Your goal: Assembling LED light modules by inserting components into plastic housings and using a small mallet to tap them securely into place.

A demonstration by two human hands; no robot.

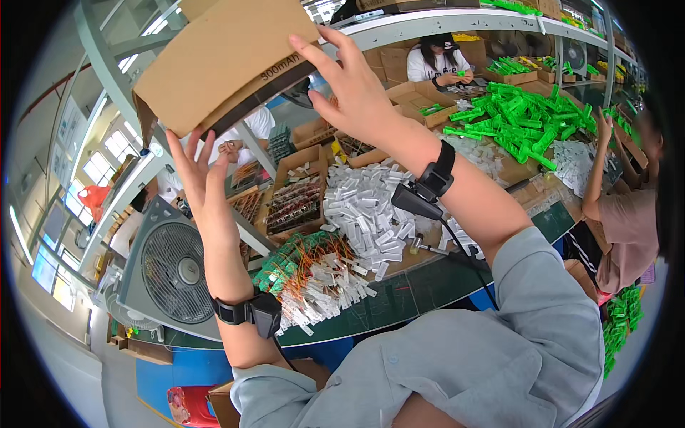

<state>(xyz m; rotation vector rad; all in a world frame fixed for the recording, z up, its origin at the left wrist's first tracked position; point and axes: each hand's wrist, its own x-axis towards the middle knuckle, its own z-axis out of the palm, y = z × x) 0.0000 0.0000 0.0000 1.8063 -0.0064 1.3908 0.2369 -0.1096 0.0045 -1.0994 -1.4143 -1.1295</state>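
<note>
A brown cardboard box (221,57) with dark printing is raised at the upper left, tilted, level with the overhead shelf. My left hand (202,175) holds its lower left edge, with some fingertips hidden behind the box. My right hand (357,89) grips its right end, index finger on the front face and thumb lower down. Below my arms lie a heap of white plastic pieces (367,207) and a bundle of green circuit boards with orange wires (307,260). The inside of the box cannot be seen.
A grey box fan (178,267) stands left of the bench. Metal shelf rails (457,23) run overhead. Open cartons (296,196) hold parts. Bright green plastic pieces (521,121) are piled at right. A co-worker (628,221) sits at right; another (435,64) is across the bench.
</note>
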